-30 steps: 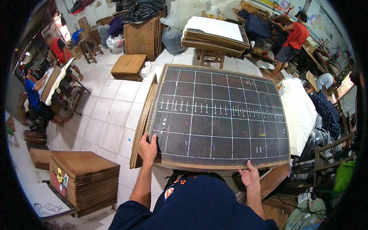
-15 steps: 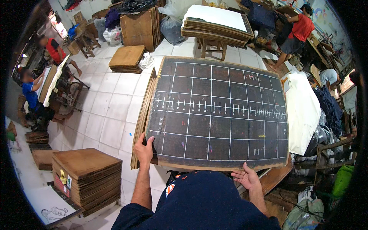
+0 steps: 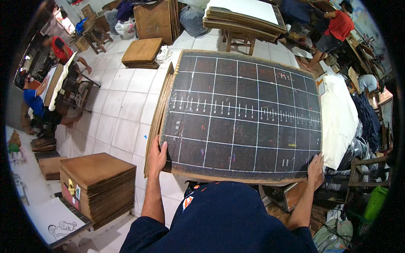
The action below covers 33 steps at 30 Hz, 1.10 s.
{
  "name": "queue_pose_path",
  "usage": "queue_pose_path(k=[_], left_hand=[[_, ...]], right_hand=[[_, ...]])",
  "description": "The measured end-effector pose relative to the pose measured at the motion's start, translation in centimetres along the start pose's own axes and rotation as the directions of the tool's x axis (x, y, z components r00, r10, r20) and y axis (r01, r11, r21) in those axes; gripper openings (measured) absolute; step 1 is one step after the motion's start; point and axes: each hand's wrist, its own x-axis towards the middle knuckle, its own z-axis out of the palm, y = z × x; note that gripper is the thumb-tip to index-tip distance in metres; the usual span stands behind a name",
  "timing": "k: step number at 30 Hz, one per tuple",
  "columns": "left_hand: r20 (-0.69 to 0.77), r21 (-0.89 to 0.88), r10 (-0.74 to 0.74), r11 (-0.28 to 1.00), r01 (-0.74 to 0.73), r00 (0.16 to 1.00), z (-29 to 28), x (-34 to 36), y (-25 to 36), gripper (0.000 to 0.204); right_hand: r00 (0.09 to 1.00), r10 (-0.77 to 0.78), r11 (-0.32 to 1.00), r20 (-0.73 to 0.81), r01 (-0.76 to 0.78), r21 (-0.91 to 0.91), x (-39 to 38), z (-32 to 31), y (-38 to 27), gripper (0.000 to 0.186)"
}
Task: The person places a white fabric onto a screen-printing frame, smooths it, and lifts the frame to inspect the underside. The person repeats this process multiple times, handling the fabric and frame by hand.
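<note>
A large dark board (image 3: 242, 116) ruled with a white grid lies flat on top of a stack of brown boards (image 3: 157, 116), filling the middle of the view. The left hand (image 3: 157, 156) grips its near left corner, fingers curled over the edge and thumb on top. The right hand (image 3: 315, 165) rests spread at the near right corner, its fingertips on the dark surface. Whatever carries the stack is hidden beneath the board. Left of the board, a lower pile of brown sheets (image 3: 97, 185) stands on the white tiled floor (image 3: 122, 109).
</note>
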Motion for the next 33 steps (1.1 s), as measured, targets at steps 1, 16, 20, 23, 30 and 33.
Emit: queue_pose_path(k=[1,16,20,23,30,33], left_hand=[[0.01,0.019,0.018,1.0,-0.018,1.0,0.1,-0.2,0.2,0.058],[-0.298,0.271,0.486,0.868,-0.416,0.822,6.4,9.8,6.8,0.016],[-0.217,0.317,0.599,0.79,-0.524,0.771,10.3,17.5,9.1,0.008],[-0.185,0.304,0.647,0.753,-0.584,0.739,11.3,23.4,10.7,0.007],[0.027,0.292,0.671,0.703,-0.648,0.741,10.9,28.7,12.1,0.009],[0.074,0.294,0.689,0.675,-0.676,0.721,10.5,28.6,12.3,0.009]], right_hand=[[0.999,0.016,0.999,0.045,-0.018,0.049,0.0,1.0,0.4,0.049],[0.994,0.111,0.993,-0.018,-0.11,0.042,-0.3,2.0,-0.7,0.046],[0.994,0.09,0.992,-0.062,-0.084,0.097,-0.3,2.2,-0.4,0.045],[0.993,0.087,0.988,-0.079,-0.076,0.131,-0.3,2.4,-0.4,0.044],[0.987,0.156,0.986,-0.022,-0.155,0.059,-0.4,1.6,-1.4,0.045],[0.988,0.153,0.983,-0.023,-0.15,0.105,-0.4,1.4,-1.5,0.045]])
